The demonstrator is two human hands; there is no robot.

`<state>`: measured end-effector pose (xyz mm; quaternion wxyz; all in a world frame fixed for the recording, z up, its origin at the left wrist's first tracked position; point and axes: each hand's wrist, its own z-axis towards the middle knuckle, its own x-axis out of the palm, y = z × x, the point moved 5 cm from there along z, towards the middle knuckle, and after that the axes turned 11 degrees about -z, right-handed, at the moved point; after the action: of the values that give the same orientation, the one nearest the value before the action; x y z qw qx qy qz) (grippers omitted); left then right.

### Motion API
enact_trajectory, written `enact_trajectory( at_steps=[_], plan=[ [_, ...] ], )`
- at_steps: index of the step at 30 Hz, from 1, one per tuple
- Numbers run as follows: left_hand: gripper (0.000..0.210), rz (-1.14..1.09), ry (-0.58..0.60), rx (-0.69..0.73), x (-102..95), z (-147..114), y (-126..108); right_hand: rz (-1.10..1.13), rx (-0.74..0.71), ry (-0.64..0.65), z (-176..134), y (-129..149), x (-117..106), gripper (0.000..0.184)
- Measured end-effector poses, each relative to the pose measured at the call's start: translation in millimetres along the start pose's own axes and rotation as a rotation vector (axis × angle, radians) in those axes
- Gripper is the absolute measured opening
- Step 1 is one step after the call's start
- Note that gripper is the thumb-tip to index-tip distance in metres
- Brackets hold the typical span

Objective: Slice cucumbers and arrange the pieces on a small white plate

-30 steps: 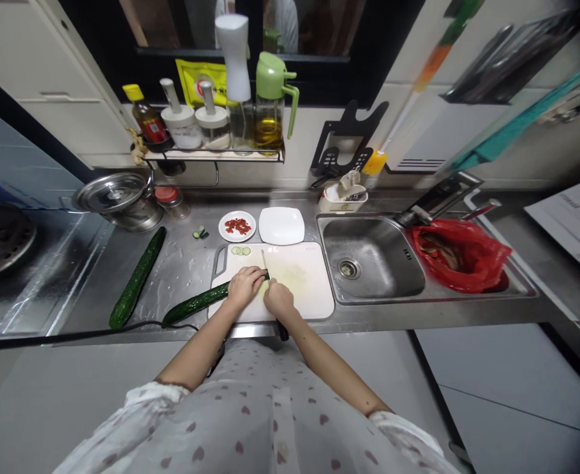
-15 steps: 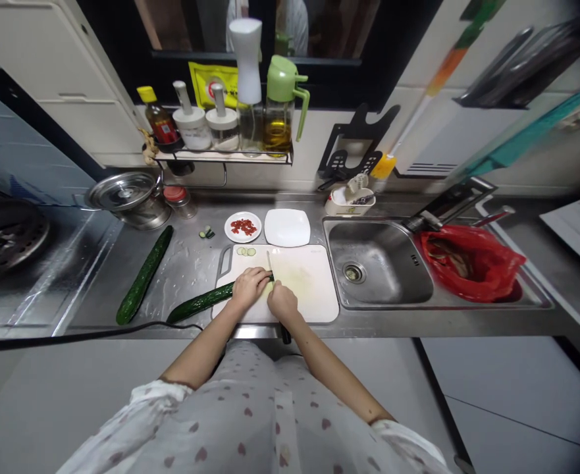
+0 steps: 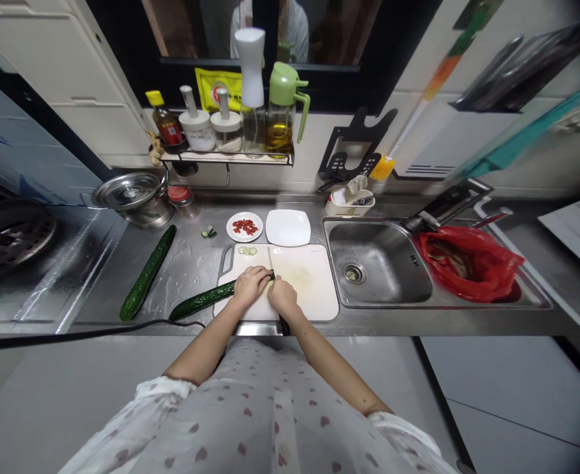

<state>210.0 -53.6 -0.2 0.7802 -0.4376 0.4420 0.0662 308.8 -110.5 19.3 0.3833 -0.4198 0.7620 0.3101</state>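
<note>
My left hand is closed over the right end of a dark green cucumber, which lies slanting across the left part of a white cutting board. Beside it, my right hand grips a knife by its black handle. The thin blade points away from me at the cucumber's cut end, seen almost edge-on. Whether it touches the cucumber I cannot tell. A few pale cucumber slices lie at the board's far left, near its grey handle.
A second cucumber lies on the counter at left, near small cucumber ends. Behind the board stand a plate of red pieces and a white plate. The sink and a red plastic bag are at right.
The view has shifted slightly. The knife is at a slightly different angle, its handle nearer the board's front edge. Both hands keep their hold.
</note>
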Motion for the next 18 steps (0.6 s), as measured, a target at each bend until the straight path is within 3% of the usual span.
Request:
enact_trajectory(
  at_steps=[10,18],
  plan=[
    [0.025,0.002,-0.011,0.002,0.7,-0.5,0.4,-0.055,-0.005,0.002,-24.0,-12.1,21.3,0.029],
    [0.025,0.003,-0.002,-0.015,-0.7,0.3,0.0,-0.036,0.003,0.025,-16.5,-6.8,13.1,0.029]
  ],
)
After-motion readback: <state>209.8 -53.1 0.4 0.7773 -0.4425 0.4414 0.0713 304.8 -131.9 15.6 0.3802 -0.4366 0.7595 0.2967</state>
